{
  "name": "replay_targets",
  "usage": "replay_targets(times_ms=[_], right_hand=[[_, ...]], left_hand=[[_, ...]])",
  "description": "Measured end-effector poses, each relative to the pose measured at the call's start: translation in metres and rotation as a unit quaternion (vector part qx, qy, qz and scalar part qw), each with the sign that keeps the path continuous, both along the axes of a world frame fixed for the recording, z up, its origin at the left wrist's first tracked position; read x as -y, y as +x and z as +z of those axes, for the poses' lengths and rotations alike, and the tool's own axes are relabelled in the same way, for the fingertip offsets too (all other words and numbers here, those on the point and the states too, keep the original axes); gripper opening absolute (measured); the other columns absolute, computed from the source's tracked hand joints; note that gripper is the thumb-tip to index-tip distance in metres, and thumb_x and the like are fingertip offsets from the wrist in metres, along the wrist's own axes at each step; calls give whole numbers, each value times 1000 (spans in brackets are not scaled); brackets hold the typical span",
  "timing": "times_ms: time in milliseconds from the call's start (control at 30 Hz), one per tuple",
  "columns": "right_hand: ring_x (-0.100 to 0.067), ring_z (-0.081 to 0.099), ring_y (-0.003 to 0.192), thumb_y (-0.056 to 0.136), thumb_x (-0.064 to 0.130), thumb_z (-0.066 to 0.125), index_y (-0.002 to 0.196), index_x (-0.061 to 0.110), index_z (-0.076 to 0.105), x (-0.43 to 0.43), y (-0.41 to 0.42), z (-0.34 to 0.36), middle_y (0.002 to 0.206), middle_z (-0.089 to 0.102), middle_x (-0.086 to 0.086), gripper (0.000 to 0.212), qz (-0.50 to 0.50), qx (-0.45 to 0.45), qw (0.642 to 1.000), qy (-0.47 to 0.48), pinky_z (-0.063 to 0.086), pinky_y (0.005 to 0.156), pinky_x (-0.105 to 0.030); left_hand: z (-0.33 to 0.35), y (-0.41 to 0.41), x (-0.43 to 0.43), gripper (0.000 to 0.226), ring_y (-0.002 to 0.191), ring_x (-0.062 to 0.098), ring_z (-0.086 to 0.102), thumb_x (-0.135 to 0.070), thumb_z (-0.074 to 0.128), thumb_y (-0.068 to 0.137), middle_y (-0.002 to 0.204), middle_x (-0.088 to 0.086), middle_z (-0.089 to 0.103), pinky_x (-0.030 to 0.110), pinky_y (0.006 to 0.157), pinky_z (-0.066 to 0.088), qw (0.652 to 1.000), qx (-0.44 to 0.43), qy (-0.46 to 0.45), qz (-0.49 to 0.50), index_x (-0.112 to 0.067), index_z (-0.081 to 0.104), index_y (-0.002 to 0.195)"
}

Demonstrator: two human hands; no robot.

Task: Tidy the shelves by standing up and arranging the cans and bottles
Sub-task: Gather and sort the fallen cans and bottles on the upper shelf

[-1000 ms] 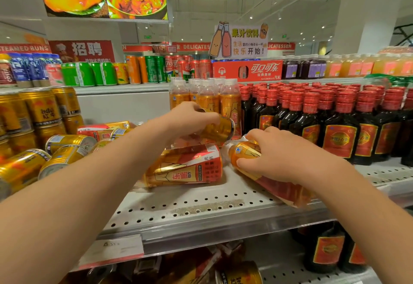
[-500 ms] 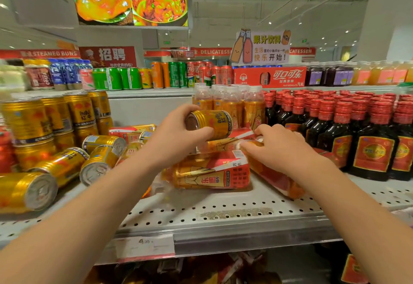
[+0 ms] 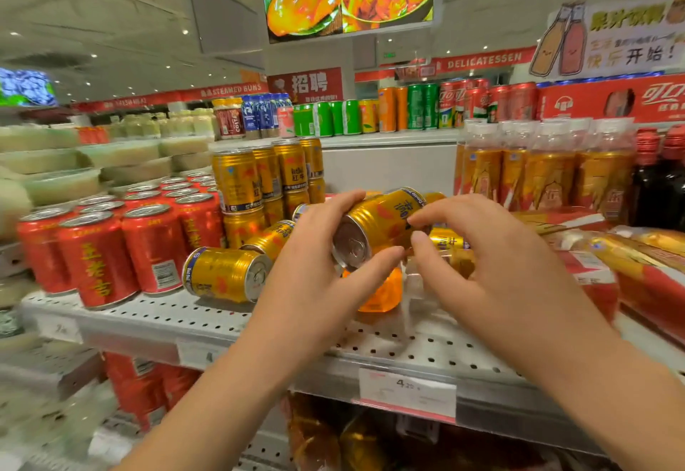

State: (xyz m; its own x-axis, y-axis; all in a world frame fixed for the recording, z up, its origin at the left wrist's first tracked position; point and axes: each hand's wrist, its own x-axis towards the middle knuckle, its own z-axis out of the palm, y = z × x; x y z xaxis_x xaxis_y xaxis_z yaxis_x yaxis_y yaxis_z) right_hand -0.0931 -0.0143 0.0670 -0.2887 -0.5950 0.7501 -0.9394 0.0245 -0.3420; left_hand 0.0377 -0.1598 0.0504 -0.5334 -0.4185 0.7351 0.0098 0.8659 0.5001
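Gold can (image 3: 378,226): tilted, raised above the shelf (image 3: 148,316) (silver end toward camera)
Left hand (image 3: 318,270): wrapped around gold can
Right hand (image 3: 478,270): fingertips on gold can's side

On the shelf (image 3: 155,316), upright cans (image 3: 96,252) stand at the left. Right of them, fallen cans (image 3: 226,274) lie before a stacked group (image 3: 259,177). Upright bottles (image 3: 548,166) stand behind toppled bottles (image 3: 630,266) at the right.

Orange bottle (image 3: 381,290) (mostly hidden) behind hands; its label perhaps blurred.
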Motion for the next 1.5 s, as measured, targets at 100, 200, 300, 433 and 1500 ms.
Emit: replay_targets(times_ms=[100, 200, 300, 433, 1500], right_hand=[[-5, 54, 106, 95, 29, 60, 114, 26, 66, 24, 17, -9, 108, 62, 13, 21, 22, 9, 1000, -15, 40, 91, -20], [-4, 53, 109, 96, 32, 59, 122, 30, 62, 44, 27, -15, 113, 60, 14, 27, 15, 12, 1000, -16, 39, 92, -19], [-3, 54, 107, 97, 34, 59, 124, 32, 59, 65, 35, -23, 114, 60, 15, 27, -22, 15, 999, -32, 38, 89, -17], [-6, 54, 107, 97, 28, 60, 125, 26, 62, 89, 47, -39, 114, 60, 10, 28, -81, 17, 996, -35, 35, 89, -12], [-26, 54, 92, 80, 83, 50, 153, 19, 32, 164, 8, 41, 144, 51, -10, 99, -252, 49, 787, 561, 40, 56, -30]], left_hand=[[-2, 33, 16, 56, 122, -7, 51, -53, 75, 84, 126, -29, 53, 8, 94, 41, 1000, 5, -12, 25, -45, 49, 134], [-5, 63, 36, 62, 122, -4, 52, -54, 75, 83, 128, -25, 53, 9, 95, 41, 997, 33, -47, 44, -36, 51, 138], [-9, 85, 58, 65, 123, -1, 52, -55, 73, 84, 129, -22, 53, 15, 97, 42, 995, 51, -87, 28, -34, 50, 141], [-24, 95, 79, 64, 123, 1, 52, -53, 70, 84, 130, -15, 53, 14, 100, 40, 990, 62, -126, -21, -30, 51, 141], [-44, 83, 103, 49, 128, 9, 48, -52, 55, 93, 132, -12, 56, 30, 115, 29, 983, 100, -154, -15, -23, 59, 133]])
